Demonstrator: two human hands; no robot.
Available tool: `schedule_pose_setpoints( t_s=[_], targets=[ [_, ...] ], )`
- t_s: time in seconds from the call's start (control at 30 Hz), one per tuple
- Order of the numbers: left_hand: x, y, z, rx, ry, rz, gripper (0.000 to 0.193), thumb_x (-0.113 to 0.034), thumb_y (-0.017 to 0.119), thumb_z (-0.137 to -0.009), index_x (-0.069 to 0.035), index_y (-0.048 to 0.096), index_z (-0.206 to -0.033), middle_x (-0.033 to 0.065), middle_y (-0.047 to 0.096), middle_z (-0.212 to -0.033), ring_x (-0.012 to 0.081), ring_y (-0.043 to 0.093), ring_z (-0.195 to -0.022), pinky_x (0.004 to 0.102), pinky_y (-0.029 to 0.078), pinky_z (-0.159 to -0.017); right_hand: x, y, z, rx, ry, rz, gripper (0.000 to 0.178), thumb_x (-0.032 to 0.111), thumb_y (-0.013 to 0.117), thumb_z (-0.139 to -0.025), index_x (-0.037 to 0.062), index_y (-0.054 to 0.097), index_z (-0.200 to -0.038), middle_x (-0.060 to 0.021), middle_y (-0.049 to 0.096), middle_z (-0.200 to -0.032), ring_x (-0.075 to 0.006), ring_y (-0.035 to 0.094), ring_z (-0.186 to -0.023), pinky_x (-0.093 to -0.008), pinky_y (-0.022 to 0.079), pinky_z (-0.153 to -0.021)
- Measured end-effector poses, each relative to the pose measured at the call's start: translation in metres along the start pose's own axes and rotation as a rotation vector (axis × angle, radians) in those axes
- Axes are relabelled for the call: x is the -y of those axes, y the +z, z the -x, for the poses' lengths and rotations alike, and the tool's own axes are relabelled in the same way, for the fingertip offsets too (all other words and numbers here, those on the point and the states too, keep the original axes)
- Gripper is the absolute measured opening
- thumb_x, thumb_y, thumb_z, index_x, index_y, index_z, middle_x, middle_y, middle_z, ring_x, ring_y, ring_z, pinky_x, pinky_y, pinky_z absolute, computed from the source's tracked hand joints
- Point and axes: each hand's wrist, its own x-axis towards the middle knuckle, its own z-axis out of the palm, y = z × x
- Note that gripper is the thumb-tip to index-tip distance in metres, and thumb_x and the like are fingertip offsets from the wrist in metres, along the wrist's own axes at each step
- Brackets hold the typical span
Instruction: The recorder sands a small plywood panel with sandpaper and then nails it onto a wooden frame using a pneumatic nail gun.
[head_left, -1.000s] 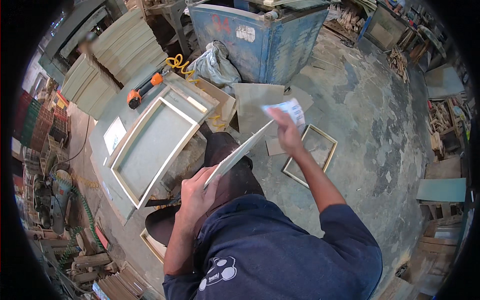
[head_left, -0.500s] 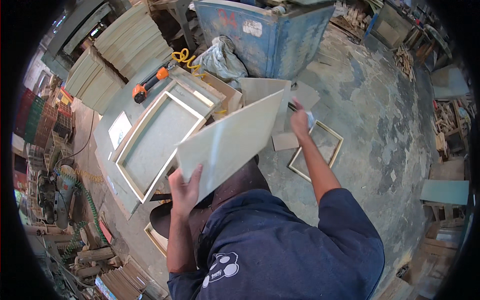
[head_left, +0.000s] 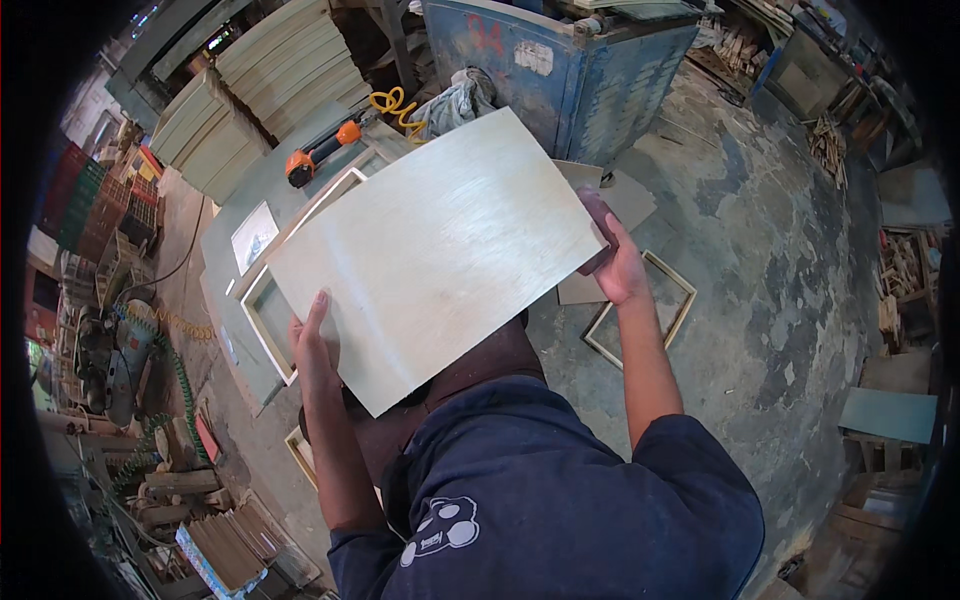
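Note:
A pale thin plywood panel (head_left: 440, 250) is held flat in front of me, broad face up. My left hand (head_left: 315, 345) grips its near-left edge. My right hand (head_left: 612, 255) holds its right edge. The panel hovers over a workbench (head_left: 225, 225) and hides most of a pale wooden frame (head_left: 262, 320) lying on it. An orange and black power tool (head_left: 320, 152) rests at the bench's far end.
A second wooden frame (head_left: 680, 300) lies on the concrete floor at the right, by flat board offcuts (head_left: 628, 200). A blue metal bin (head_left: 560, 70) stands behind. Stacked panels (head_left: 255, 80) at far left; hoses and machinery at the left edge.
The panel has swung from edge-on and tilted to lying flat, face up, between both hands, and now covers most of the frame on the bench.

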Motion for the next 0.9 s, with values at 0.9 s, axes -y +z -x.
schedule_pose_setpoints(
  t_s=[0.9],
  targets=[
    [-0.001, -0.212, 0.003, -0.217, 0.069, 0.304, 0.046, -0.030, 0.039, -0.103, 0.001, 0.039, -0.137, 0.0142, 0.051, -0.132, 0.0235, 0.052, -0.119, 0.0367, 0.041, -0.103, -0.066, -0.258, -0.041, -0.099, -0.061, 1.803, 0.080, 0.040, 0.070, -0.085, -0.0052, 0.034, -0.139, -0.0175, 0.052, -0.130, -0.0252, 0.053, -0.117, -0.0400, 0.042, -0.098]
  ],
)
